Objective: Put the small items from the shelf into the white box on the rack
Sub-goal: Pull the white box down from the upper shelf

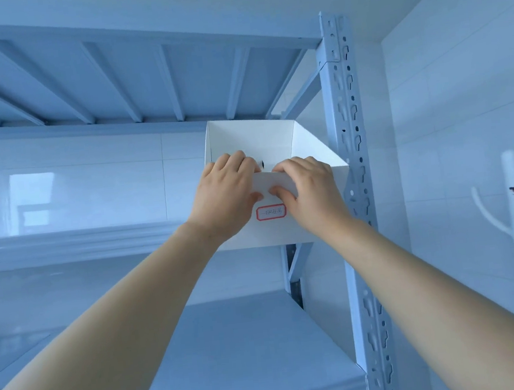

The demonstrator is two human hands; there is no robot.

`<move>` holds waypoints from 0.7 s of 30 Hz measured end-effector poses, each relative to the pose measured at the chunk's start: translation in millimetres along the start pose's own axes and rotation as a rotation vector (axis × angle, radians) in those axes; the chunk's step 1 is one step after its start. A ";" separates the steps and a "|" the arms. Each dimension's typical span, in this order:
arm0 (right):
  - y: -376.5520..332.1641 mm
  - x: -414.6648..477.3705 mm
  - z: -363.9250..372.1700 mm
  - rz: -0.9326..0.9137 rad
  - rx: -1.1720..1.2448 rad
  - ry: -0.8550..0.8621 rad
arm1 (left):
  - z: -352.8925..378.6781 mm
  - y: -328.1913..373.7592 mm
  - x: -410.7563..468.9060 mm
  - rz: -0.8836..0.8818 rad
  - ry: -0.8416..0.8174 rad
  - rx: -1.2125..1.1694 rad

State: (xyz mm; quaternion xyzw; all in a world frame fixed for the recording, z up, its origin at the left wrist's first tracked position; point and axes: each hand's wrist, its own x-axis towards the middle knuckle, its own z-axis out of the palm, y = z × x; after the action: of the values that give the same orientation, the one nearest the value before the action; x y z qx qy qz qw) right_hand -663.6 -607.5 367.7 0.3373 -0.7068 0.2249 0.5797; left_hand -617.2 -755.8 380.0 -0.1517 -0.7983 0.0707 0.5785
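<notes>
Two bare forearms reach up from the bottom of the view to the white box. It sits at the right end of an upper shelf of the rack, close against the slotted upright. Both the left hand and the right hand clasp the box's front wall. Their fingers hook over the rim into the inside, and their thumbs press on the outer face just above the red-bordered label.

Between the hands, just inside the rim, a small pale thing with a dark spot peeks out. I cannot tell what it is, or whether a finger touches it.

The box looks tipped toward the person, since its inside shows from below, and its front seems to overhang the shelf edge. The step in hand appears to be steadying the box at the shelf front.

To do that well, I would keep both hands level so the thin front wall does not buckle. I would also tilt it no further, or whatever lies inside may slide out onto the lower shelf. A palm under the base would carry the weight better than the rim alone.
</notes>
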 end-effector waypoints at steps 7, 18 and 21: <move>-56.6 -47.1 -22.6 0.004 -0.073 -0.107 | -50.6 2.3 -58.6 -0.012 -0.112 -0.021; -157.8 -113.7 -52.7 0.035 -0.074 -0.125 | -128.0 13.2 -152.6 -0.045 -0.169 -0.106; -180.7 -125.9 -59.1 0.031 -0.055 -0.127 | -146.9 14.6 -174.2 -0.070 -0.155 -0.097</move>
State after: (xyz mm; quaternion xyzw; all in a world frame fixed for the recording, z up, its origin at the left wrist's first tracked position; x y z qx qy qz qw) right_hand -478.2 -659.7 245.6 0.3241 -0.7532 0.1925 0.5391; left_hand -426.5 -807.6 265.7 -0.1456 -0.8480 0.0230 0.5090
